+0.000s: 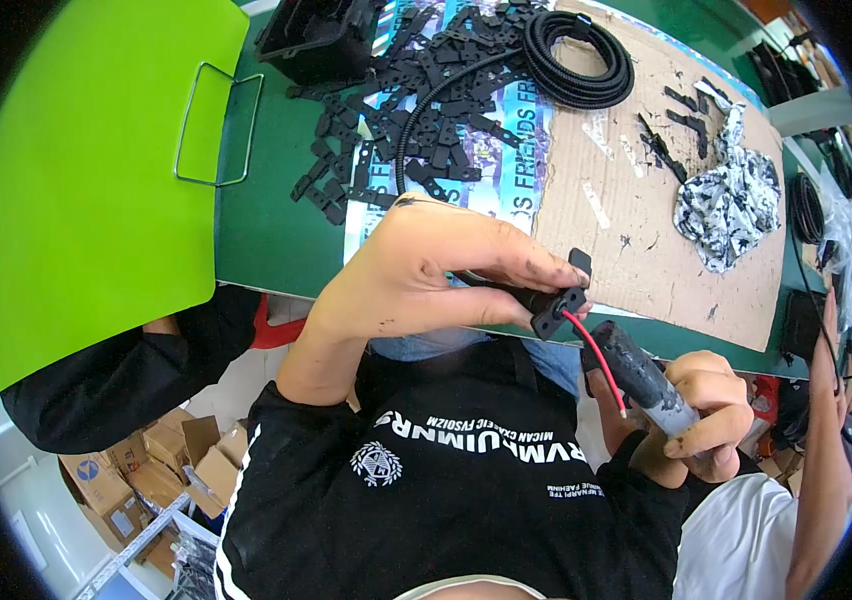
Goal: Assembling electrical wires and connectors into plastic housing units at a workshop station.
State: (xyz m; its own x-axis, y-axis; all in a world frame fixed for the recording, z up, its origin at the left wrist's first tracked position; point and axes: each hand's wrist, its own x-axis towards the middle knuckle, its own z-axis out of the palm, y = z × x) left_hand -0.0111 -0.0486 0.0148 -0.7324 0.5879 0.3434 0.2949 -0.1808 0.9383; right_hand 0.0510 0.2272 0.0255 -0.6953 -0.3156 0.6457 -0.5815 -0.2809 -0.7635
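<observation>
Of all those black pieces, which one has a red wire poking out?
The black piece pinched in the left hand: the red wire sticks out of it, while the loose black pieces in the pile show no such wire.

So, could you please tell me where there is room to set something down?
The cardboard between the left hand and the patterned cloth looks mostly bare, as does green tabletop between the bright-green panel and black pieces. Crowded: between the black box and coiled hose.
</observation>
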